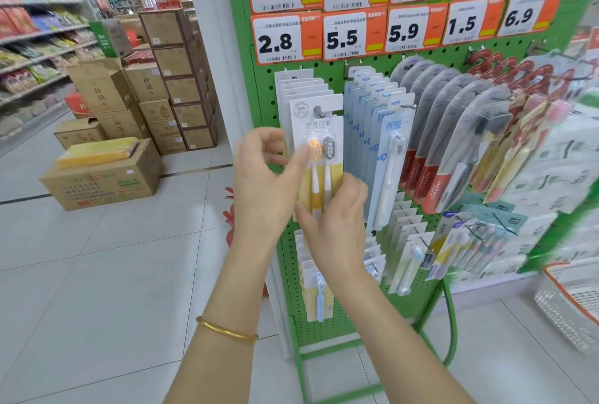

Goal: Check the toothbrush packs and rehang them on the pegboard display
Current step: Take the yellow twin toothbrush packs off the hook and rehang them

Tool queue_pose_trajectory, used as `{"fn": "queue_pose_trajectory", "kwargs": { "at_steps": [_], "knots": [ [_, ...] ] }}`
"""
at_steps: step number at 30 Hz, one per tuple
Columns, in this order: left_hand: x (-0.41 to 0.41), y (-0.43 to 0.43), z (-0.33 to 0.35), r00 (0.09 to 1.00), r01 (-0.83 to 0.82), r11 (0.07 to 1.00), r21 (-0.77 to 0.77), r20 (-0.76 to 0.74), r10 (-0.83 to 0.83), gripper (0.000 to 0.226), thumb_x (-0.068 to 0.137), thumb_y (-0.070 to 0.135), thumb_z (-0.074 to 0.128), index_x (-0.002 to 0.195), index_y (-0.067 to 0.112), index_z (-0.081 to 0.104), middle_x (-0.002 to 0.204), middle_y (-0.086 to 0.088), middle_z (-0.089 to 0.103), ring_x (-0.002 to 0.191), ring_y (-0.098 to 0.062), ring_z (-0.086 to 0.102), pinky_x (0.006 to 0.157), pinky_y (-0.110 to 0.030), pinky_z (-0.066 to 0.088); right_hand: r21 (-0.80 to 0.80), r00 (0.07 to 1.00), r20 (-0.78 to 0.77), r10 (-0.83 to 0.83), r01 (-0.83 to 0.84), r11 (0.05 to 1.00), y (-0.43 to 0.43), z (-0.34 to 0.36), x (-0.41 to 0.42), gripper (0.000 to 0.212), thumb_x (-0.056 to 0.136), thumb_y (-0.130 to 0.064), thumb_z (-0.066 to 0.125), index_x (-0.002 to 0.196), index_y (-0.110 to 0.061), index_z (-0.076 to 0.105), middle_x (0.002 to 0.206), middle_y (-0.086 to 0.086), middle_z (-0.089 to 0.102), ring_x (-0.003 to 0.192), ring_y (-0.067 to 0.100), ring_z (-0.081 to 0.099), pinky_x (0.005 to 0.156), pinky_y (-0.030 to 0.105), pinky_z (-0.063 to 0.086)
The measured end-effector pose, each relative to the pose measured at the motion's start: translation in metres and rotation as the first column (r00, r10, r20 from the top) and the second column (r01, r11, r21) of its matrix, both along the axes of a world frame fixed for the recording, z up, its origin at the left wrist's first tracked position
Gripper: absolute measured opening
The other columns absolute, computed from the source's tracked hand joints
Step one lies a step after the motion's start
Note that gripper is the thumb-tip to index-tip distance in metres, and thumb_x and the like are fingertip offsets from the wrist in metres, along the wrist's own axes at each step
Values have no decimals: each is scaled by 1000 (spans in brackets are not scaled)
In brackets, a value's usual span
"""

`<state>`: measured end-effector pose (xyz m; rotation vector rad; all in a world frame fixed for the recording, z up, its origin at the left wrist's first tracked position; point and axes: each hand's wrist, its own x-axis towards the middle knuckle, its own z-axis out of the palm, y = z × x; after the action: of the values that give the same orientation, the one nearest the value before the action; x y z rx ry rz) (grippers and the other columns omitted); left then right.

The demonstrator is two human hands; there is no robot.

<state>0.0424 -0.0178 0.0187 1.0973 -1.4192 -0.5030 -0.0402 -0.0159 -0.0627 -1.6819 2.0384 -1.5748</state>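
Note:
A white and yellow toothbrush pack (319, 131) with two brushes hangs at the front of the leftmost peg (319, 111) on the green pegboard (262, 79). My left hand (262, 176) pinches its left edge, thumb across the blister. My right hand (337, 219) grips the pack's lower end from the right. Behind it hang several more white packs (301, 82). Blue-white packs (379, 105), grey and red packs (447, 131) and pink-yellow packs (525, 131) fill the pegs to the right.
Price cards (343, 37) line the top of the board. More toothbrush packs (408, 241) hang on lower pegs. Stacked cardboard boxes (107, 173) stand on the tiled floor at the left. A wire basket (570, 303) sits low at the right.

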Motion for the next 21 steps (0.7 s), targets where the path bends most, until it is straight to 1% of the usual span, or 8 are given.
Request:
{"fn": "queue_pose_trajectory", "kwargs": {
  "at_steps": [2, 3, 5, 7, 11, 13, 17, 21],
  "knots": [
    [8, -11, 8, 999, -36, 998, -58, -23, 35, 17, 92, 16, 57, 106, 23, 54, 100, 3, 55, 77, 9, 51, 70, -6, 40, 9, 1000, -14, -2, 2, 1000, -3, -2, 1, 71, 78, -36, 75, 125, 1, 37, 118, 12, 40, 97, 25, 47, 74, 36, 50],
    [13, -19, 13, 998, -58, 994, -89, -2, 58, 18, 93, 12, 53, 108, 22, 55, 99, 1, 55, 76, 7, 50, 71, -6, 39, 10, 1000, -22, -5, 5, 1000, -4, -2, 1, 71, 79, -36, 74, 126, 2, 36, 118, 12, 40, 98, 25, 47, 75, 35, 49],
    [20, -40, 22, 989, -88, 988, -130, 106, 102, 27, 95, 8, 46, 116, 19, 58, 98, 1, 52, 78, 1, 50, 73, -7, 38, 7, 1000, -23, -8, 8, 1000, -3, -3, 1, 73, 79, -35, 74, 128, 2, 35, 119, 13, 40, 100, 25, 46, 78, 33, 49],
    [24, -65, 31, 959, -102, 983, -150, 247, 137, 34, 96, 9, 43, 125, 18, 58, 97, 1, 51, 85, -8, 49, 79, -17, 39, 6, 1000, -15, -3, 3, 1000, -1, -3, 1, 75, 79, -34, 74, 130, 2, 33, 122, 13, 39, 103, 26, 46, 81, 34, 48],
    [25, -106, 45, 843, -115, 976, -183, 501, 194, 37, 98, 15, 41, 132, 22, 54, 112, -7, 59, 102, -21, 52, 78, -26, 37, 13, 1000, -19, 3, -2, 1000, 4, -1, 1, 84, 79, -35, 74, 139, 1, 26, 134, 14, 35, 118, 29, 44, 91, 39, 47],
    [23, -116, 48, 784, -109, 971, -214, 582, 216, 37, 99, 17, 41, 133, 23, 54, 117, -8, 58, 107, -24, 53, 77, -31, 39, 14, 999, -34, 7, -7, 1000, 7, 2, 0, 90, 80, -37, 72, 144, -1, 20, 141, 15, 31, 126, 28, 39, 99, 36, 41],
    [19, -126, 54, 690, -95, 955, -282, 673, 267, 35, 101, 19, 37, 132, 22, 54, 118, -8, 57, 103, -26, 55, 68, -31, 38, 13, 998, -69, 3, -2, 1000, 12, 9, -3, 96, 82, -40, 70, 148, -4, 11, 147, 13, 26, 135, 25, 30, 104, 32, 35],
    [15, -133, 55, 649, -97, 950, -296, 704, 286, 33, 101, 20, 35, 127, 19, 55, 120, -5, 58, 103, -25, 56, 64, -30, 33, -2, 997, -81, 14, -15, 1000, 14, 14, -3, 94, 84, -38, 68, 149, -5, 9, 149, 12, 24, 138, 24, 25, 107, 26, 25]
  ]
}}
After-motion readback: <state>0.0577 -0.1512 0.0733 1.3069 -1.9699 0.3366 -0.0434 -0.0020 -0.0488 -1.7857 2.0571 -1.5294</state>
